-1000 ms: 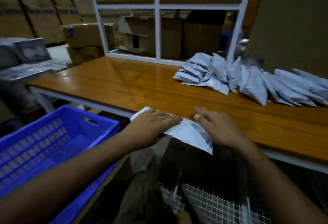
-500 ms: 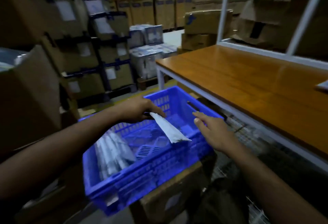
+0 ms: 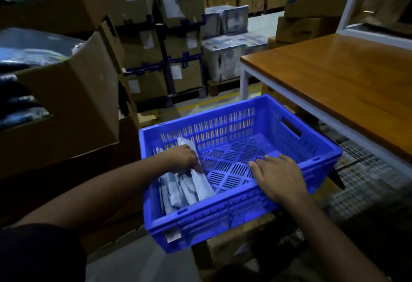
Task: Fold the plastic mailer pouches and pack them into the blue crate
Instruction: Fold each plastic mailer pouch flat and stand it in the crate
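My left hand (image 3: 181, 158) reaching into the blue crate (image 3: 289, 125), fingers curling round a folded mailer pouch (image 3: 201, 184) among the pouches standing along its left wall, my right hand (image 3: 277, 174) hovering over the near rim, fingers relaxed and apart, wooden tabletop (image 3: 345, 81) lying just right.

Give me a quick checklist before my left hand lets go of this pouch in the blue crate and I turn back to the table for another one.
1. Pouch inside the crate walls: ok. The left hand has the folded pouch down at the crate's left end.
2. Sits with the row: ok. It leans against the packed pouches.
3. Pouch released: not ok, fingers are on it.
4. Room for more: ok. The blue crate shows bare floor across its right part.
5. Right hand free: ok. It is open at the near rim, holding nothing.
6. Pouches left on the wooden table: cannot tell; only its bare end shows.
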Demonstrator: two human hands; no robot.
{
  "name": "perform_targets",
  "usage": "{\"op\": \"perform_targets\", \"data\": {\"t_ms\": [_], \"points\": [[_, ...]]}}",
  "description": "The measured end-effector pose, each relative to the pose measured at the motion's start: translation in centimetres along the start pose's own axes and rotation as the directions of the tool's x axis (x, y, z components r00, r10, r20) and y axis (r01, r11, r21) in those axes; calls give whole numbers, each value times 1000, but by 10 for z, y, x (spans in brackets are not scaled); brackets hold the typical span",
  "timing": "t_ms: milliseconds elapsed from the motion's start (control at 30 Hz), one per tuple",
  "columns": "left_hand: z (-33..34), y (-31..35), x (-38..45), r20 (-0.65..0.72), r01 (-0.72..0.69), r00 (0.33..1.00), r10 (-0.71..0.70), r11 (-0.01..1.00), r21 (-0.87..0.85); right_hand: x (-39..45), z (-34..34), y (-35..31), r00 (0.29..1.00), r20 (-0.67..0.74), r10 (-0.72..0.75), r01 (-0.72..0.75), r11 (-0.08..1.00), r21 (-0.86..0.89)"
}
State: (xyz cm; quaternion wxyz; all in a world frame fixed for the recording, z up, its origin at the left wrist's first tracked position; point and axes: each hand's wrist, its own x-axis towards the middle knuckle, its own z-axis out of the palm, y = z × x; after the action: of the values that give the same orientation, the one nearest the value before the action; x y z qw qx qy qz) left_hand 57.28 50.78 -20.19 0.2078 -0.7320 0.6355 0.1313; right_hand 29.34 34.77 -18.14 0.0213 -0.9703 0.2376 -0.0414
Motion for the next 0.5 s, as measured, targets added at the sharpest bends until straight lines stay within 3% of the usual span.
{"op": "perform_targets", "data": {"t_ms": [167, 267, 367, 433, 500], "points": [[7, 5, 5, 264, 102, 960, -98, 995, -3, 2, 4, -2, 1000, -12, 19, -19, 999, -37], [-4, 17, 10, 248, 152, 958, -142, 988, -24, 1, 6, 0, 999, -42, 35, -36, 999, -37], [-10, 28, 17, 57, 240, 970, -236, 969, -62, 1, 7, 0, 998, -51, 28, -30, 998, -48], [-10, 34, 23, 96, 292, 952, -291, 956, 3, 1, 7, 0, 998, -51, 24, -27, 998, -55], [-11, 41, 25, 229, 286, 927, -297, 955, 82, 1, 7, 0, 999, -50, 20, -24, 997, -68]]}}
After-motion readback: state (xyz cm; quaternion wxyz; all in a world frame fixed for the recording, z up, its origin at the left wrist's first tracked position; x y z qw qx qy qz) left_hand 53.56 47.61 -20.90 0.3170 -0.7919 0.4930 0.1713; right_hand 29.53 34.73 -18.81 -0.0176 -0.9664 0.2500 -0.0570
